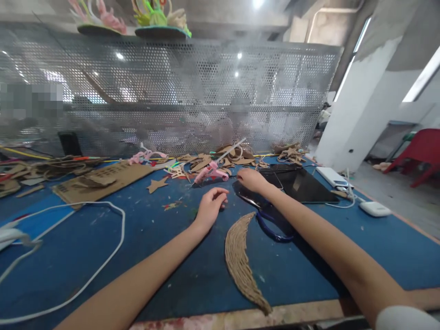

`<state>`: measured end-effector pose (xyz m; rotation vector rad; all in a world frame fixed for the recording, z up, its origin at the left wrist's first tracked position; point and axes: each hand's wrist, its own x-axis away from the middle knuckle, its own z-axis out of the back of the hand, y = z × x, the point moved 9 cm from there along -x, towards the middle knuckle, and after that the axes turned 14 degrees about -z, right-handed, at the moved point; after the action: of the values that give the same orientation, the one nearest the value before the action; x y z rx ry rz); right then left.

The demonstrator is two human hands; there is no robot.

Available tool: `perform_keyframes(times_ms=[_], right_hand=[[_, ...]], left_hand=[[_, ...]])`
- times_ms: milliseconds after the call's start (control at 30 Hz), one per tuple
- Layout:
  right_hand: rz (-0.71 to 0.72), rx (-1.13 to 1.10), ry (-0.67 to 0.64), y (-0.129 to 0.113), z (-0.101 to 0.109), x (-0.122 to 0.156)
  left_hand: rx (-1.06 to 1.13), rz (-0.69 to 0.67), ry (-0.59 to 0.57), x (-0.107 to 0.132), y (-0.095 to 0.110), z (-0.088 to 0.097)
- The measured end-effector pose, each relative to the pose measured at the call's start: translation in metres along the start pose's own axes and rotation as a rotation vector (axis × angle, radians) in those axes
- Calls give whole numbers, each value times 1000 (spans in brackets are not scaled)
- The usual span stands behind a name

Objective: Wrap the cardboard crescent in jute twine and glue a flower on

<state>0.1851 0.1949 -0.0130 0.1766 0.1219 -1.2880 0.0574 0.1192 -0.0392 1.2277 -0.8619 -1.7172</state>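
My left hand [209, 208] is over the blue table with its fingers curled in and the thumb against them; nothing shows in it. Farther right, my right hand [252, 180] is closed beside the back end of a pink glue gun [209, 173]. Its fingertips face away from me, so what they hold, if anything, is hidden. A pale glue stick [234, 149] juts up from the gun. Nearer to me lies a crescent [238, 259] covered in brown twine. Blue-handled scissors [275, 233] lie beside its upper tip, partly under my right forearm.
Cardboard scraps [202, 161] line the far edge before a perforated metal screen [206, 91]. A cardboard star [158, 184] and a cardboard sheet [106, 180] lie at left, near a looping white cable [120, 238]. A black tablet [302, 185], white power bank [332, 178] and white case [374, 209] are at right.
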Motion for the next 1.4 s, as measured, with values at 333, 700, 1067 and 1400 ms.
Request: perform_keyframes(times_ms=[333, 700, 1067, 1400], right_hand=[[70, -109, -13, 1, 7, 13], [164, -123, -62, -23, -13, 0], [-17, -193, -99, 20, 4, -8], [106, -420, -301, 14, 29, 9]], left_hand=[[25, 62, -27, 3, 1, -5], [42, 54, -43, 3, 4, -5], [108, 48, -25, 4, 1, -5], [180, 80, 2, 3, -5, -4]])
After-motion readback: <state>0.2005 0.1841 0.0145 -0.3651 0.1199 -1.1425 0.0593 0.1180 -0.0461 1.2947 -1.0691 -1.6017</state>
